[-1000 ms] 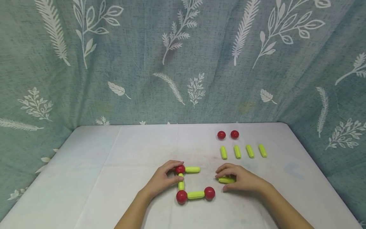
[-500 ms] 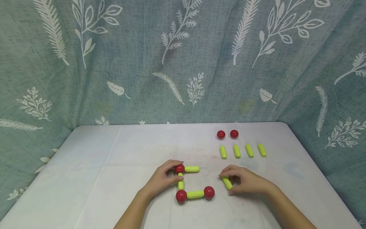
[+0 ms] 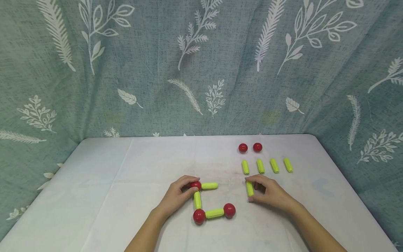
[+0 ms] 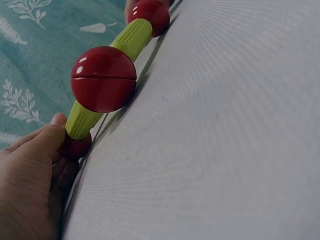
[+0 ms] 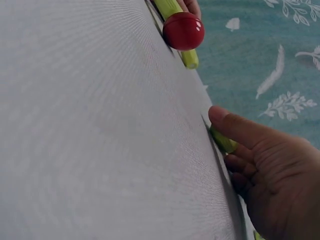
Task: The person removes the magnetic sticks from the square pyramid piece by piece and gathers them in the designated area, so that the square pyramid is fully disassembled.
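My left hand (image 3: 177,196) grips a red ball (image 3: 196,186) at the far left corner of a joined frame. From that ball one yellow-green rod (image 3: 209,186) points right with a free end, and a second rod (image 3: 197,200) runs toward me. The near red ball (image 3: 199,216) joins a third rod (image 3: 214,213), which ends in another red ball (image 3: 229,210). To the right of this frame my right hand (image 3: 271,192) pinches a loose yellow-green rod (image 3: 250,189) between thumb and fingers, its length pointing away from me. Fingers partly hide this rod in the right wrist view.
Two loose red balls (image 3: 243,148) sit at the back right of the white-covered table (image 3: 141,161). In front of them lies a row of several yellow-green rods (image 3: 260,166), just beyond my right hand. A leaf-patterned teal cloth (image 3: 151,70) hangs behind the table.
My right hand has turned its rod from lying sideways to pointing away and carried it slightly farther from me. My left hand has shifted its ball a little left.
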`<state>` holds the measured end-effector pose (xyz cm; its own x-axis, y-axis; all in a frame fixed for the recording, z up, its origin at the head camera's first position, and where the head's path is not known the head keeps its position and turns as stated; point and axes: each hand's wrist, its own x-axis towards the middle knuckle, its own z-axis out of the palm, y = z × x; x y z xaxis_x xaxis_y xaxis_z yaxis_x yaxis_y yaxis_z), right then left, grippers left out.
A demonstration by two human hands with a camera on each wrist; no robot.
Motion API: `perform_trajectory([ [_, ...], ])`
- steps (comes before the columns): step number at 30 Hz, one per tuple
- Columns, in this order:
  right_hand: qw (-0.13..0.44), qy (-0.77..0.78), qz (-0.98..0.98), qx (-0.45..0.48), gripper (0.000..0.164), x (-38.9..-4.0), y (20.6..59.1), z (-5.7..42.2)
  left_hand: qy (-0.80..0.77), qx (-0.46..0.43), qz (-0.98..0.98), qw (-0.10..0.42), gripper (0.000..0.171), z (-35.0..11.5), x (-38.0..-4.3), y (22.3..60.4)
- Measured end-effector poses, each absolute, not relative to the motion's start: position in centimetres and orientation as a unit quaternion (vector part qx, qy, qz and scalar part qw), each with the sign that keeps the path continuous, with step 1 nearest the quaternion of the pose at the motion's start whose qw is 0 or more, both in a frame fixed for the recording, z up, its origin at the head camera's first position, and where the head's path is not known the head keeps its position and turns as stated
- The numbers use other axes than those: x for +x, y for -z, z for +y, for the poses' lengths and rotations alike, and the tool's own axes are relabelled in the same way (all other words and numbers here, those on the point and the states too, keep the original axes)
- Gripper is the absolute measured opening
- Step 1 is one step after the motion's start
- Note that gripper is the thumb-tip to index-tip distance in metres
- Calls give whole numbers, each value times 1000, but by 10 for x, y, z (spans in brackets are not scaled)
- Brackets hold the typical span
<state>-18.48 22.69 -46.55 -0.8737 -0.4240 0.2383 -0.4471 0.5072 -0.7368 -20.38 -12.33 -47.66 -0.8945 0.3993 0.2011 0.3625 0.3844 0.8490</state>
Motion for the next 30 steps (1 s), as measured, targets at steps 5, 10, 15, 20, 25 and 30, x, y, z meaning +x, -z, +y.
perform_trajectory([
  [5, 17, -430, -866, 254, 56, -185, 466, 227, -509, 225, 831, 17, 34, -123, -204, 477],
  [10, 20, -442, -856, 266, 55, -184, 465, 228, -509, 219, 832, 17, 33, -122, -203, 475],
  [15, 25, -442, -854, 273, 56, -183, 463, 227, -510, 218, 832, 20, 33, -123, -202, 474],
  [20, 86, -444, -842, 293, 54, -181, 457, 224, -513, 219, 830, 20, 33, -123, -202, 474],
  [25, 79, -475, -803, 351, 48, -177, 449, 215, -513, 216, 831, 12, 32, -123, -202, 474],
  [30, -33, -487, -802, 345, 48, -168, 439, 201, -510, 213, 833, 1, 30, -123, -202, 476],
])
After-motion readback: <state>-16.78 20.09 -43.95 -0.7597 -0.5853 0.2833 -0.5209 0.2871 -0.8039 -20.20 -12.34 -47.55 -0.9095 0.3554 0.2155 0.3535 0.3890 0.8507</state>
